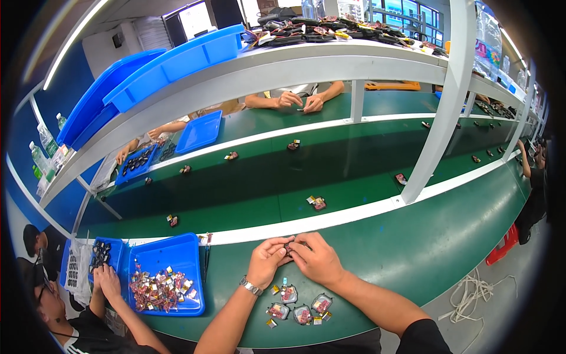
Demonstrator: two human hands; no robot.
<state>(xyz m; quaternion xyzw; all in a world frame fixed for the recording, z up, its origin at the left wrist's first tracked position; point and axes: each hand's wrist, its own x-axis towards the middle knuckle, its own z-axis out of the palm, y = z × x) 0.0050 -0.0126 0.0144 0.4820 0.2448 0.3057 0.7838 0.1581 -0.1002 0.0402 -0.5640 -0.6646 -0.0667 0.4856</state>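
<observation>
My left hand [268, 261], with a metal watch at its wrist, and my right hand [316, 258] meet over the green bench [377, 259]. Both have their fingers closed on a small dark electronic module [288, 248], mostly hidden between the fingertips. Nearer me on the bench lie several black-rimmed modules [302, 314] with reddish circuit boards and small silver-and-yellow pieces on wires. Left of my left forearm stands a blue tray [199, 277] filled with a heap of wired red boards and silver-yellow pieces.
A tweezer-like dark tool [207, 259] lies beside the tray. Beyond a white rail [354, 211] runs a green belt [253, 197] carrying scattered modules. A slanting white post [439, 112] holds a shelf with blue bins [177, 65]. Co-workers' hands [108, 282] are at my left and across the belt.
</observation>
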